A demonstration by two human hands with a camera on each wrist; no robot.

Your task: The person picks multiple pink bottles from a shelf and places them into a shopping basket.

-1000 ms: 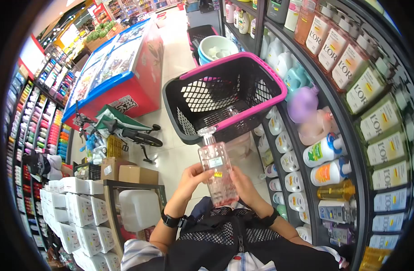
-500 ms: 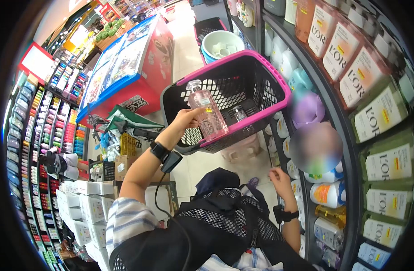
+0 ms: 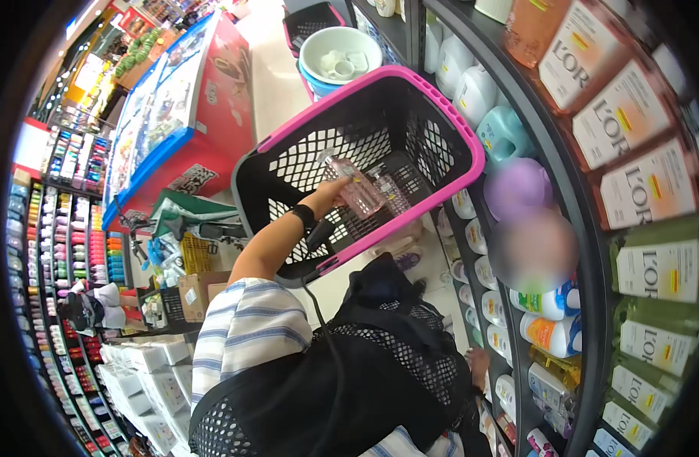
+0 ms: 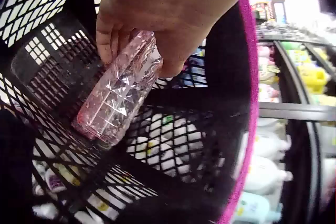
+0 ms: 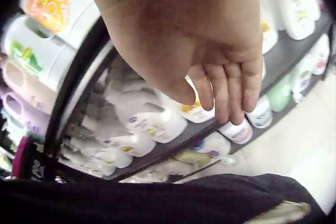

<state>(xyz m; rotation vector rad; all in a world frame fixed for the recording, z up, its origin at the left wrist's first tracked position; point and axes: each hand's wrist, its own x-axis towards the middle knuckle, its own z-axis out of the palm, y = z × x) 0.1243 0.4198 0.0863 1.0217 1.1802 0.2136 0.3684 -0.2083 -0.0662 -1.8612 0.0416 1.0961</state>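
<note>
My left hand [image 3: 330,198] reaches down into a black shopping basket with a pink rim [image 3: 399,222]. It grips a clear pink faceted bottle [image 3: 362,196] near the upper end. In the left wrist view the bottle [image 4: 116,100] is tilted, its base close over the basket's lattice wall. A second clear bottle [image 3: 393,194] lies in the basket beside it. Low on the right, my right hand [image 3: 479,367] hangs beside the shelf, fingers loose and holding nothing. The right wrist view shows that hand [image 5: 199,50] in front of white bottles [image 5: 155,121].
Shelves of pump bottles [image 3: 646,186] and jugs [image 3: 505,135] run along the right. Beyond the basket stands a white bucket [image 3: 319,52] with things inside. A red and blue freezer [image 3: 220,114] and stacked white packs [image 3: 140,385] are on the left.
Both hands held the bottle at first. The right hand let go and dropped to the right side, while the left carried the bottle forward and down into the basket.
</note>
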